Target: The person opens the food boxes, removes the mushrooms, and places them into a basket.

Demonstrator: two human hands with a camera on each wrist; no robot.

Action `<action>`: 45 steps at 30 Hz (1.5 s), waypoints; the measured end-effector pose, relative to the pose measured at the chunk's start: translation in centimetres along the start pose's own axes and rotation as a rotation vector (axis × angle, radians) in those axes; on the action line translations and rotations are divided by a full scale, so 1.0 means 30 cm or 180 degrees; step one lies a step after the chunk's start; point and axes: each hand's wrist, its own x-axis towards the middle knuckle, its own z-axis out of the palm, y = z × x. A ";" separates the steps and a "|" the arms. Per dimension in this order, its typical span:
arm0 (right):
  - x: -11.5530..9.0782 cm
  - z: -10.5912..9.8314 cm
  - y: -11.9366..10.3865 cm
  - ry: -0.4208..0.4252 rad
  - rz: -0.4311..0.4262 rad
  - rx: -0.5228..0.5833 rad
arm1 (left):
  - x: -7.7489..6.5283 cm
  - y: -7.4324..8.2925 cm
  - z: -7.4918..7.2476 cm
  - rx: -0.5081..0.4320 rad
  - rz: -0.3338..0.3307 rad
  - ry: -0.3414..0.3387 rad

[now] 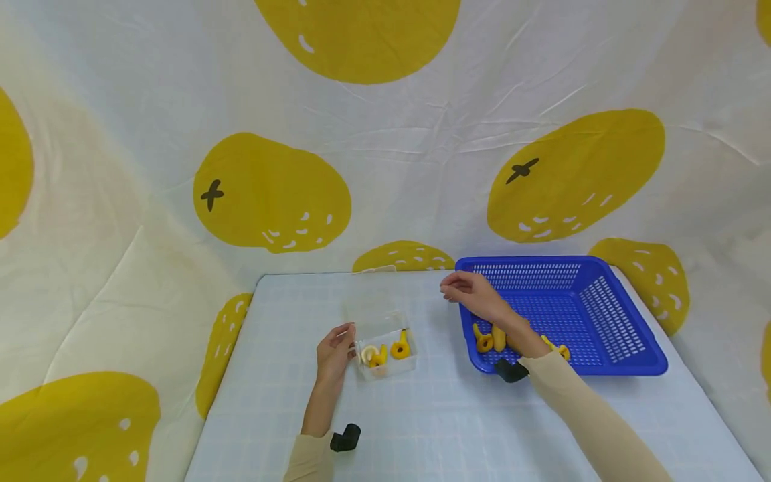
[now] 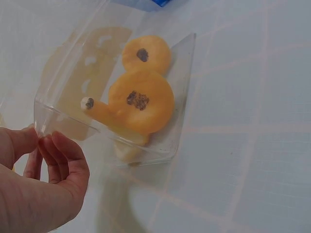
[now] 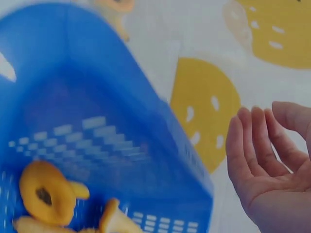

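My left hand (image 1: 333, 351) is at the left side of a clear plastic box (image 1: 391, 369) with its lid (image 1: 375, 301) raised at the back. In the left wrist view its thumb and fingertips pinch the clear plastic edge (image 2: 41, 114). Inside the box lie yellow-orange mushroom-shaped pieces (image 2: 141, 102) with dark centres, and a paler piece (image 2: 127, 151). Above the left rim of a blue basket (image 1: 653, 358), my right hand (image 1: 476, 294) holds nothing; its fingers are loosely bent in the right wrist view.
Along the near left side of the basket lie several yellow pieces (image 1: 498, 339), partly hidden by the right forearm. A pale cloth covers the table (image 1: 271, 308). Behind it hangs a white curtain (image 1: 415, 187) with large yellow fruit prints.
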 end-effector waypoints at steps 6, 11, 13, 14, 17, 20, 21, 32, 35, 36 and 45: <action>0.010 0.081 -0.015 -0.0116 -0.0286 -0.0150 | 0.006 -0.001 -0.007 -0.0078 -0.0011 -0.0048; 0.021 0.152 -0.025 -0.0256 -0.0366 -0.0204 | 0.014 -0.001 -0.016 -0.0097 -0.0048 -0.0139; 0.025 0.181 -0.027 -0.0346 -0.0433 -0.0201 | 0.014 0.002 -0.016 -0.0105 -0.0052 -0.0146; 0.026 0.196 -0.027 -0.0394 -0.0477 -0.0201 | 0.013 0.003 -0.015 -0.0108 -0.0053 -0.0144; 0.034 0.242 -0.026 -0.0556 -0.0620 -0.0127 | 0.009 0.004 -0.011 -0.0118 -0.0060 -0.0094; 0.040 0.286 -0.028 -0.0688 -0.0685 -0.0072 | 0.002 0.005 -0.007 -0.0092 -0.0045 -0.0036; 0.043 0.300 -0.027 -0.0715 -0.0697 -0.0058 | 0.000 0.005 -0.006 -0.0074 -0.0038 -0.0020; 0.062 0.427 -0.013 -0.1025 -0.0927 -0.0173 | 0.004 0.001 -0.006 -0.0064 0.0015 -0.0014; 0.063 0.457 -0.011 -0.1129 -0.1056 -0.0213 | 0.008 -0.003 -0.006 -0.0090 0.0035 -0.0024; 0.062 0.466 -0.010 -0.1162 -0.1093 -0.0225 | 0.008 -0.004 -0.005 -0.0094 0.0042 -0.0023; 0.063 0.514 -0.006 -0.1542 -0.1018 -0.0357 | 0.002 0.002 -0.003 -0.0181 0.0051 -0.0051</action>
